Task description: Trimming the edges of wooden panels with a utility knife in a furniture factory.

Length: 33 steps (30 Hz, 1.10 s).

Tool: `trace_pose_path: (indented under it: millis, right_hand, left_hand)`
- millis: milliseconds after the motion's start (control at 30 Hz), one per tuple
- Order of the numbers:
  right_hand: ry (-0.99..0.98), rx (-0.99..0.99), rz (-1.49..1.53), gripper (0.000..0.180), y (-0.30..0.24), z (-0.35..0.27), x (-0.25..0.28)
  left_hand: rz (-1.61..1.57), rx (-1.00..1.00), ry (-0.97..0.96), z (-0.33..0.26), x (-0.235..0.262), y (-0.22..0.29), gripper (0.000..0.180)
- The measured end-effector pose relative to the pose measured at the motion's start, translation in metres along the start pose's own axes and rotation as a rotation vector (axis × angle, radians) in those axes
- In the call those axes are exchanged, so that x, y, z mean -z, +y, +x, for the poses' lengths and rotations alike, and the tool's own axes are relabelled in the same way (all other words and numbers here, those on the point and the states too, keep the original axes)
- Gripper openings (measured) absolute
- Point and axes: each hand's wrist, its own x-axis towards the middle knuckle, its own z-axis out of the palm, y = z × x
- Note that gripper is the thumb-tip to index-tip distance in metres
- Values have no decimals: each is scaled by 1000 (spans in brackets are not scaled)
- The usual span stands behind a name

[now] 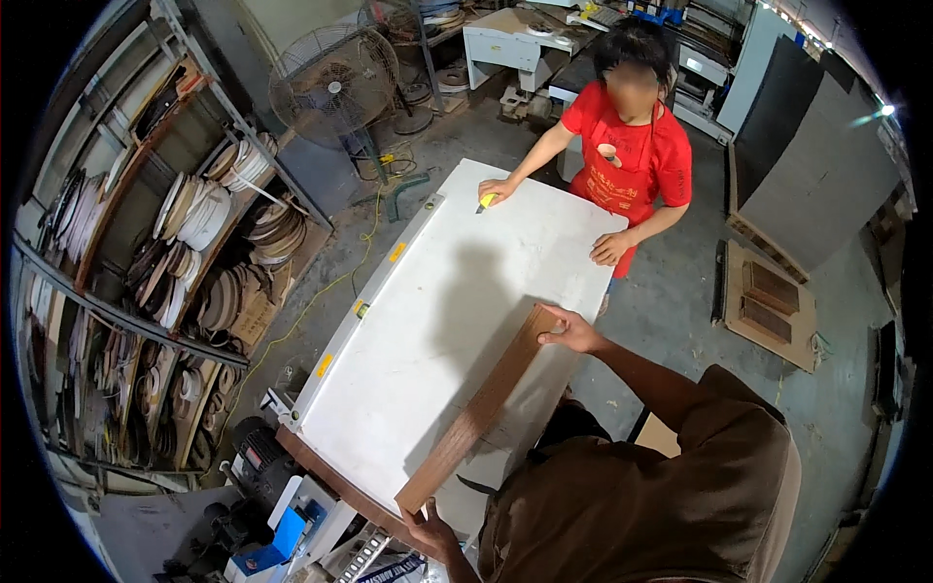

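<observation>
My right hand (pixel 571 335) and left hand (pixel 428 530) pinch the brown wooden strip (pixel 478 413) at its ends, lying across the white panel (pixel 457 291); placing looks underway.

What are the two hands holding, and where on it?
A brown strip: the left hand grips its near end, the right hand holds its far end, over the white panel.

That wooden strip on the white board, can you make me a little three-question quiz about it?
1. True or false: both of the wearer's hands hold the wooden strip.
2. What does the strip lie on? A) the floor B) the white board C) a shelf
3. What colour is the small tool under the co-worker's hand?

Key: 1 true, the right hand grips the far end and the left hand the near end; 2 B; 3 yellow.
</observation>
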Motion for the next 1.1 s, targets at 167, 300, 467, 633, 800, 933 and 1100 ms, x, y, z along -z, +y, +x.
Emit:
trace_pose_path:
  millis: [167,300,467,633,800,933,1100]
  right_hand:
    - [27,-4,-38,86,11,3,-3]
    - [24,26,24,85,5,2,-2]
    - [-83,-165,15,89,-3,2,1]
    - [-56,-61,137,86,13,5,-3]
    - [-59,13,126,87,18,6,-2]
    - [55,166,-378,98,-22,2,-1]
    - [-227,528,-894,117,-94,3,-74]
  left_hand:
    - [-303,157,56,4,5,3,65]
    - [29,54,-21,6,8,-1,65]
    - [-189,153,47,11,10,-12,72]
    - [378,-5,-54,13,15,13,86]
    - [910,-424,-241,43,2,60,111]
    - [1006,-517,-415,66,-18,70,95]
    - [978,-454,-476,70,-10,60,80]
